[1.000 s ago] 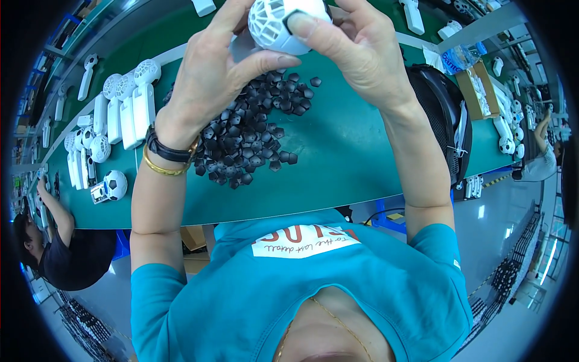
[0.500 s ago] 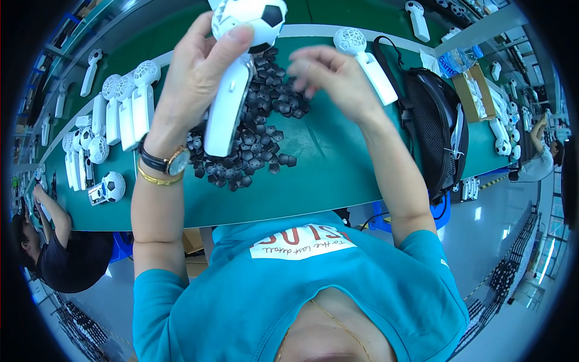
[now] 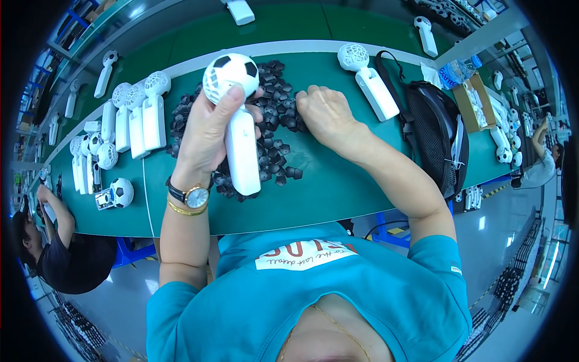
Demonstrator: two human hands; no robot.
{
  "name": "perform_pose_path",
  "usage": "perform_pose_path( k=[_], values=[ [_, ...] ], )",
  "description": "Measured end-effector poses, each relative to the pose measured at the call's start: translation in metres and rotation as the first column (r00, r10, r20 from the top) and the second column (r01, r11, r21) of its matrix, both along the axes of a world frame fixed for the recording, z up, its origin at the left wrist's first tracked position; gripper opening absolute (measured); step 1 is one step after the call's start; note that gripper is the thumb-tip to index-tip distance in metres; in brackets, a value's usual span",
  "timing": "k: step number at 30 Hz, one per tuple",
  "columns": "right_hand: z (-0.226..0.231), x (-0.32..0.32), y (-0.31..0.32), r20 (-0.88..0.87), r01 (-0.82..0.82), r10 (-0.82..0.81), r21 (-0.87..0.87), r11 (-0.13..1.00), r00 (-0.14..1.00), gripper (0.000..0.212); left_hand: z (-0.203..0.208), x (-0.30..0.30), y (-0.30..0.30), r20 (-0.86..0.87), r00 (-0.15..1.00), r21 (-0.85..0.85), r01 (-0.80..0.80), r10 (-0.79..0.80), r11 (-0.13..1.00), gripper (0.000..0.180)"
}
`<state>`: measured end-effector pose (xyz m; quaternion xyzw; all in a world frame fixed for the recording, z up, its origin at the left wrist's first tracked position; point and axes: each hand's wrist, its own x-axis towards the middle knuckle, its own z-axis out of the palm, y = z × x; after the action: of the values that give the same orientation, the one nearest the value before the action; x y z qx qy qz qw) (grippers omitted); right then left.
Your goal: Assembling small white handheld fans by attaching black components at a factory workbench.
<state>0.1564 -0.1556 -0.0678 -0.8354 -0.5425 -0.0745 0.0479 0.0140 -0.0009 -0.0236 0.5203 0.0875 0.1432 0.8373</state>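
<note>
Two hands, left hand (image 3: 208,130) gripping white fan (image 3: 236,127), right hand (image 3: 325,114) on black pieces (image 3: 274,151)

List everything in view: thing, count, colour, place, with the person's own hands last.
Handheld fan with football-patterned head: one, white and black, held upright over the pile.
Small pentagon pieces: a pile too dense to count, black, middle of the table.
Finished fans in a row: several, white, left on the table.
Single fan: one, white, lying right of the pile.
Bag: one, black, right end of the table.
Table: one, green top.
Cardboard box: one, brown, beyond the bag.
Co-worker: one, dark top, lower left.
Wristwatch: one, dark strap, left wrist.
Left hand: grips the fan's handle.
Right hand: fingers in the black pieces.
</note>
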Motion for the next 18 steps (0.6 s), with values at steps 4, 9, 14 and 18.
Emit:
perform_pose_path(
  k=[4, 9, 14, 18],
  values=[
    [-0.002, -0.003, 0.002, 0.03, -0.016, 0.015, 0.038, 0.999, 0.999, 0.01, -0.002, -0.006, -0.007, -0.014, 1.0, 0.101, -0.023, 0.025, 0.995, 0.057],
    [0.012, 0.008, -0.006, -0.031, 0.004, -0.005, -0.024, 1.0, 1.0, 0.008, -0.011, -0.008, -0.011, 0.0, 0.999, 0.179, -0.053, 0.054, 0.982, 0.07],
    [0.055, -0.02, -0.011, -0.85, 0.381, 0.288, 0.468, 0.797, 0.441, 0.009, -0.012, -0.007, -0.015, 0.069, 0.996, 0.131, -0.062, 0.053, 0.989, 0.07],
    [0.056, -0.041, 0.0, -0.764, 0.494, 0.59, 0.631, 0.598, 0.262, 0.012, -0.013, 0.003, -0.022, 0.103, 0.992, 0.142, -0.092, 0.078, 0.986, 0.065]
  ],
)
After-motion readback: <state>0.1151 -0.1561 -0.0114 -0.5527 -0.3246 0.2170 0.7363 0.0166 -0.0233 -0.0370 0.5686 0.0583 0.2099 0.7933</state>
